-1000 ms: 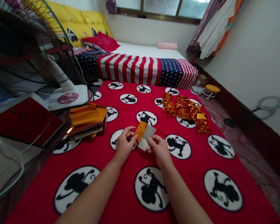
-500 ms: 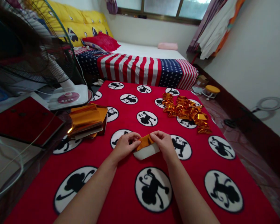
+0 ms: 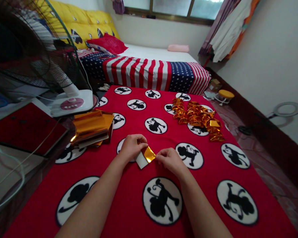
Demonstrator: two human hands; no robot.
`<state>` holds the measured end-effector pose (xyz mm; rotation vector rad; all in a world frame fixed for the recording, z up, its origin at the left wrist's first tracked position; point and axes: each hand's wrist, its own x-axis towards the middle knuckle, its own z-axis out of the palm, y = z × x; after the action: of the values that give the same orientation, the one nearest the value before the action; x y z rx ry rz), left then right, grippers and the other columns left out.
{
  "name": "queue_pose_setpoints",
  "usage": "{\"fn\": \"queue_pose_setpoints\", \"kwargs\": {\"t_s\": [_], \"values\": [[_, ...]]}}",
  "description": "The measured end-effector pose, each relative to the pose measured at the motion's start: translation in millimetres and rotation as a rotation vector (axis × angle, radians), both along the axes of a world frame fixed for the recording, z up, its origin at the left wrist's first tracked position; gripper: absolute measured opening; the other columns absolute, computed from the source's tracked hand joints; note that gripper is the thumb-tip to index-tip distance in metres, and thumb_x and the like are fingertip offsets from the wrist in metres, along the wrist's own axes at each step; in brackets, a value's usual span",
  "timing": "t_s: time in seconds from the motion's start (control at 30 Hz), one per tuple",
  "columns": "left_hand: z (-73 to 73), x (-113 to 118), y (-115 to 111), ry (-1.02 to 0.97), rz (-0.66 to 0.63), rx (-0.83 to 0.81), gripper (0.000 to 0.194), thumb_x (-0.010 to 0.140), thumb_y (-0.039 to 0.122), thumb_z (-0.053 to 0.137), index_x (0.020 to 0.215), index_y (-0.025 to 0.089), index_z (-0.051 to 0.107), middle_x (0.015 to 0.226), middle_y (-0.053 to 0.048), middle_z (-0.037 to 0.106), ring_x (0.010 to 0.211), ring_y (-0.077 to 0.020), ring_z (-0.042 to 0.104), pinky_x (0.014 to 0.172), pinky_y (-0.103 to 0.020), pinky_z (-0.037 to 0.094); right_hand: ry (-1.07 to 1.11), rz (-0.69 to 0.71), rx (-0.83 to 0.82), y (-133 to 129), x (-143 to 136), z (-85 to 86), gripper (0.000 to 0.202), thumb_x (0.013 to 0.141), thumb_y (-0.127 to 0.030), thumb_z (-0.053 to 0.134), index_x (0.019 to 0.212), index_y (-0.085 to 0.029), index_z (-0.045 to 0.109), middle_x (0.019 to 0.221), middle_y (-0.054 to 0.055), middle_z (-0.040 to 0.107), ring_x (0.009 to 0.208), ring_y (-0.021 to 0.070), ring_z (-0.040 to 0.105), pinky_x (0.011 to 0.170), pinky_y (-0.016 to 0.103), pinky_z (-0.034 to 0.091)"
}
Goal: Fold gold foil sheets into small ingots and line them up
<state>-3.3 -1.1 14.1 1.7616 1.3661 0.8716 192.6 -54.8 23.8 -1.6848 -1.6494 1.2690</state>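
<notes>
- Gold-and-grey paper (image 3: 149, 154), one: part folded, by the look of it; between the hands, over the middle of the red cloth (image 3: 121, 201).
- Left hand (image 3: 134, 147): thumb and fingers pinched on the paper's upper left.
- Right hand (image 3: 169, 159): fingertips closed at its right corner.
- Folded gold pieces (image 3: 194, 113), many: seemingly finished; grouped far right.
- Gold sheets (image 3: 91, 124), one stack: apparently left unfolded; cloth's left edge.

My 1 camera sits on my head, facing forward and down. It looks from above onto my bare left hand (image 3: 134, 147) and bare right hand (image 3: 170, 160), fairly near, across the red cloth with black monkeys in white circles (image 3: 161, 140). The view's top edge cuts the far window with frosted panes (image 3: 172, 7).
</notes>
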Motion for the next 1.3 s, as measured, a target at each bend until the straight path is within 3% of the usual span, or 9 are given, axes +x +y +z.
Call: {"fn": "queue_pose_setpoints", "kwargs": {"t_s": [0.13,0.3,0.4,0.53,0.7,0.87,1.1,1.3], "values": [[-9.0,-1.9,0.2,0.106,-0.004,0.132,0.001,0.072,0.021,0.071,0.072,0.02,0.071,0.074,0.0,0.072,0.07,-0.0147,0.063,0.065,-0.025,0.045,-0.134,-0.004,0.046,-1.1,-2.9,4.7,0.02,0.074,-0.023,0.055,0.059,-0.019,0.068,0.052,0.001,0.062,0.049,0.0125,0.053,0.046,0.022,0.03],[-11.9,-4.2,-0.3,0.09,-0.008,0.196,0.003,0.073,0.019,0.073,0.071,0.02,0.071,0.073,0.001,0.072,0.071,-0.0137,0.062,0.068,-0.026,0.043,-0.207,-0.001,0.129,-3.4,-4.0,3.1,0.014,0.072,-0.019,0.055,0.066,-0.019,0.067,0.062,0.001,0.066,0.056,0.0133,0.056,0.051,0.022,0.033],[-8.8,-3.0,2.1,0.053,-0.042,0.201,0.005,0.072,0.018,0.075,0.071,0.02,0.07,0.072,0.001,0.071,0.07,-0.0133,0.06,0.069,-0.026,0.042,-0.149,-0.044,0.193,-4.6,-2.7,-1.4,0.008,0.073,-0.019,0.057,0.071,-0.02,0.065,0.067,0.0,0.067,0.06,0.0131,0.058,0.055,0.022,0.036],[-3.0,4.5,6.0,0.117,-0.173,0.273,0.007,0.073,0.015,0.074,0.071,0.021,0.07,0.073,0.003,0.07,0.074,-0.0138,0.059,0.077,-0.03,0.039,-0.103,-0.079,0.246,-5.4,-5.0,-3.4,0.009,0.079,-0.029,0.061,0.08,-0.021,0.065,0.073,-0.001,0.068,0.063,0.0135,0.059,0.058,0.023,0.039],[3.9,16.4,5.7,0.284,-0.288,0.369,0.007,0.074,0.014,0.073,0.073,0.021,0.07,0.079,0.001,0.069,0.081,-0.0158,0.058,0.079,-0.032,0.036,-0.292,-0.142,0.311,-6.5,-15.1,-3.0,0.005,0.077,-0.026,0.066,0.077,-0.022,0.063,0.074,-0.001,0.068,0.067,0.0145,0.06,0.06,0.024,0.037],[12.1,17.8,-6.9,0.415,-0.284,0.504,0.005,0.078,0.017,0.071,0.075,0.02,0.069,0.093,-0.002,0.068,0.091,-0.0189,0.056,0.079,-0.034,0.034,-0.364,-0.164,0.355,-9.3,-19.4,-5.1,0.007,0.077,-0.023,0.067,0.076,-0.022,0.06,0.074,-0.002,0.066,0.066,0.0136,0.059,0.058,0.024,0.034],[6.4,7.7,-24.5,0.399,-0.35,0.472,0.006,0.084,0.017,0.066,0.079,0.02,0.069,0.086,-0.003,0.068,0.084,-0.0176,0.058,0.076,-0.033,0.038,-0.284,-0.104,0.396,-8.9,-12.9,-9.3,0.004,0.078,-0.018,0.066,0.077,-0.022,0.066,0.076,-0.001,0.064,0.068,0.0139,0.059,0.061,0.025,0.037],[0.4,3.0,-25.7,0.28,-0.353,0.392,0.007,0.083,0.016,0.065,0.082,0.02,0.071,0.092,-0.004,0.069,0.089,-0.0177,0.061,0.079,-0.032,0.044,-0.138,0.062,0.414,-8.9,5.9,-4.4,0.021,0.077,-0.004,0.06,0.079,-0.021,0.071,0.083,0.0,0.064,0.069,0.012,0.055,0.062,0.023,0.038]]}}
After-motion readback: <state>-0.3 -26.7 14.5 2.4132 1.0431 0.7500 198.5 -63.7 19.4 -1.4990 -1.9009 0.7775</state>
